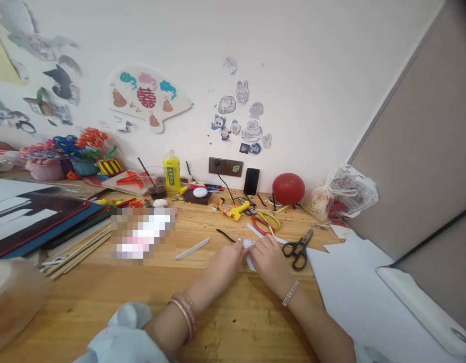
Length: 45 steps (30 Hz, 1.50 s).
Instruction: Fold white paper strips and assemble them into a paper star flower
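Observation:
Both of my hands meet over a small folded piece of white paper on the wooden table. My left hand has its fingers curled and pressed on the paper's left side. My right hand pinches the paper's right side from above. Most of the paper is hidden under my fingers. Black scissors lie just to the right of my right hand. A white paper strip lies on the table to the left of my left hand.
White sheets cover the table's right side. Red-and-yellow scissors, a yellow tool, a red balloon, a phone and a yellow bottle stand near the wall. Stacked boards and wooden sticks lie at left.

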### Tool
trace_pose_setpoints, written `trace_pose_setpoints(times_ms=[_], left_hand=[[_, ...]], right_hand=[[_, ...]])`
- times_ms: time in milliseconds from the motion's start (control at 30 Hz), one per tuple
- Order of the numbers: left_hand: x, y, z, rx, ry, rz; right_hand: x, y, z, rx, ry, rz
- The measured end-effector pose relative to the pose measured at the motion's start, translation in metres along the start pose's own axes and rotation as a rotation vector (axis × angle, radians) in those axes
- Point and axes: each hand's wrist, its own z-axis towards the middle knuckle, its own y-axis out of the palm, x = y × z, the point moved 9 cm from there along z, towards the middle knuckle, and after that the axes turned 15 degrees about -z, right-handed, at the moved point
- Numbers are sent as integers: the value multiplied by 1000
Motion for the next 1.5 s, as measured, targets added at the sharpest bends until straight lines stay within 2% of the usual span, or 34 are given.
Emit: trace_pose_setpoints(times_ms=[67,133,200,233,267,333,600,833,1233,1500], left_hand=[[-3,-1,-1,69,-27,-128],[-14,1,-2,156,-120,-364],[-33,22,-6,125,-340,-683],[-37,37,-8,42,-429,-822],[-37,47,-8,-10,-463,-909],[-34,53,-8,-33,-461,-993],[-32,39,-5,49,-378,-906],[-27,36,-5,34,-346,-833],[-33,43,-3,-37,-390,-951],[-33,39,-5,-28,-400,-1101]], right_hand=[[5,-3,1,3,73,49],[14,-6,1,14,186,121],[24,-7,-2,42,322,208],[28,-8,-3,59,378,249],[30,-8,-5,73,413,282],[30,-8,-6,89,429,323],[28,-9,-6,65,418,331],[30,-3,-7,16,458,350],[31,-3,-6,-16,443,295],[37,-10,-6,26,394,411]])
